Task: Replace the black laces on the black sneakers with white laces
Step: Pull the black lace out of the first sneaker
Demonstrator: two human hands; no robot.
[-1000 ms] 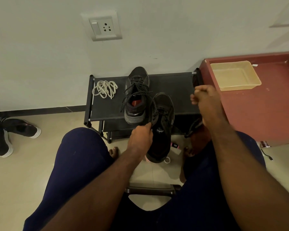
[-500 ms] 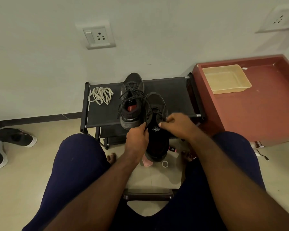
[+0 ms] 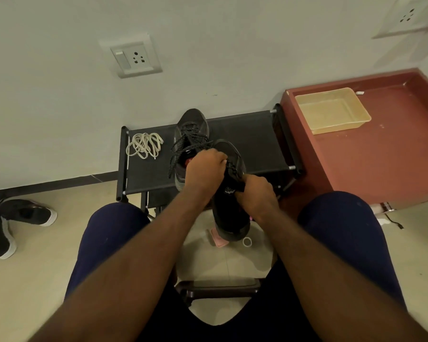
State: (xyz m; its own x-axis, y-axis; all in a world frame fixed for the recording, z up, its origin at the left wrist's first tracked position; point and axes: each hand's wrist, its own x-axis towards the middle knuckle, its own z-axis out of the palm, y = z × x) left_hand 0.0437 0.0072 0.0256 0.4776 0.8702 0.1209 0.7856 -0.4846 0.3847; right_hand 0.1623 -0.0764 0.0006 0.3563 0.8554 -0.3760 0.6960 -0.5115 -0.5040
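Black sneaker: my right hand is gripping it steady. My left hand is pinching its lace, seemingly to unthread it.

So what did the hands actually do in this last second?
The right hand, raised out to the right a second ago, came back down and now grips the held sneaker beside its tongue. The left hand moved from the collar up onto the lacing. The second sneaker and the white laces stayed where they were on the rack.
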